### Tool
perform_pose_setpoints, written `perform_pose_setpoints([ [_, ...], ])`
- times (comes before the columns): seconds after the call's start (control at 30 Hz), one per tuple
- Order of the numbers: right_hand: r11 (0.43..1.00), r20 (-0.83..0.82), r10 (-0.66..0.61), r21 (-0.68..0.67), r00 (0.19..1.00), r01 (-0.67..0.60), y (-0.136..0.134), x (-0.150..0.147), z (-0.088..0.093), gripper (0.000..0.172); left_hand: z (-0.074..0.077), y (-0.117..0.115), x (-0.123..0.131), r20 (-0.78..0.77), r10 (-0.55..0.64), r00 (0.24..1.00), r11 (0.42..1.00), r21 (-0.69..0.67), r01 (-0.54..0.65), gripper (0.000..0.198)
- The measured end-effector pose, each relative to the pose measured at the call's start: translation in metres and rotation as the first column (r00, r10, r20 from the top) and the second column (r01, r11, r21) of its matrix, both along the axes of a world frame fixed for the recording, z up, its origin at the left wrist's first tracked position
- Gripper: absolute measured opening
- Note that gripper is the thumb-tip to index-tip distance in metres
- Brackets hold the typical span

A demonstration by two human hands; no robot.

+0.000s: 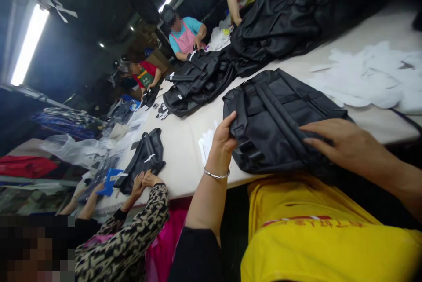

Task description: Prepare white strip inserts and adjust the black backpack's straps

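Yellow apron point(316, 251): row of red characters, unreadable. Co-worker's green apron point(145, 78): small pale lettering, unreadable. Patterned sleeve point(121, 249): letter-like shapes, no word legible.

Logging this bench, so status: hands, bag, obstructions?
Left hand holding black bag; right hand touching it. Bag on table. Only hands overlap it.

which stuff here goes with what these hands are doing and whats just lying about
In hand:
- black bag
- left hand, holding its side
- right hand, touching it

Apparently just lying about:
- white pile beyond the bag
- red material, far left
- clear plastic
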State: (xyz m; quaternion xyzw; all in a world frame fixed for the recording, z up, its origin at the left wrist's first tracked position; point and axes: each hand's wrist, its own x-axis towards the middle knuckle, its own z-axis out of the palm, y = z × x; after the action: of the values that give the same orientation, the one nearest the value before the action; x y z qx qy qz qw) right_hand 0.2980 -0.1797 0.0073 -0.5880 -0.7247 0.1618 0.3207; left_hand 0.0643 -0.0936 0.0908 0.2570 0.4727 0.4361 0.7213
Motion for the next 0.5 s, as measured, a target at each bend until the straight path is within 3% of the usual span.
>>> perform_pose_setpoints([
  [0.03, 0.996, -0.165, 0.07, -0.046, 0.984, -0.079, 0.0, -0.012, 0.009, 0.039, 0.003, 0.005, 0.013, 0.034, 0.017, 0.999, 0.999, 0.038, -0.018, 0.015],
  [0.1, 0.946, -0.489, 0.178, -0.152, 0.854, -0.285, 0.003, -0.039, 0.022, 0.048, 0.002, 0.018, 0.033, 0.065, 0.033, 0.997, 0.995, 0.088, -0.038, 0.014],
  [0.2, 0.898, -0.762, 0.157, -0.154, 0.629, -0.411, 0.021, -0.074, 0.026, 0.049, -0.011, 0.042, 0.046, 0.043, 0.067, 0.997, 0.983, 0.169, -0.074, 0.012],
  [0.27, 0.926, -0.804, 0.083, -0.157, 0.589, -0.344, 0.036, -0.09, 0.022, 0.038, -0.021, 0.059, 0.042, 0.014, 0.122, 0.992, 0.969, 0.214, -0.122, 0.009],
  [0.37, 0.971, -0.757, -0.018, -0.168, 0.654, -0.167, 0.059, -0.109, 0.013, 0.028, -0.034, 0.077, 0.022, -0.018, 0.211, 0.977, 0.966, 0.156, -0.206, 0.009],
  [0.43, 0.955, -0.756, -0.048, -0.226, 0.653, -0.191, 0.069, -0.123, 0.006, 0.026, -0.039, 0.082, 0.007, -0.038, 0.269, 0.962, 0.96, 0.094, -0.265, 0.014],
  [0.5, 0.91, -0.801, -0.097, -0.312, 0.59, -0.274, 0.076, -0.138, 0.001, 0.026, -0.044, 0.08, -0.008, -0.036, 0.276, 0.961, 0.958, 0.091, -0.272, 0.025],
])
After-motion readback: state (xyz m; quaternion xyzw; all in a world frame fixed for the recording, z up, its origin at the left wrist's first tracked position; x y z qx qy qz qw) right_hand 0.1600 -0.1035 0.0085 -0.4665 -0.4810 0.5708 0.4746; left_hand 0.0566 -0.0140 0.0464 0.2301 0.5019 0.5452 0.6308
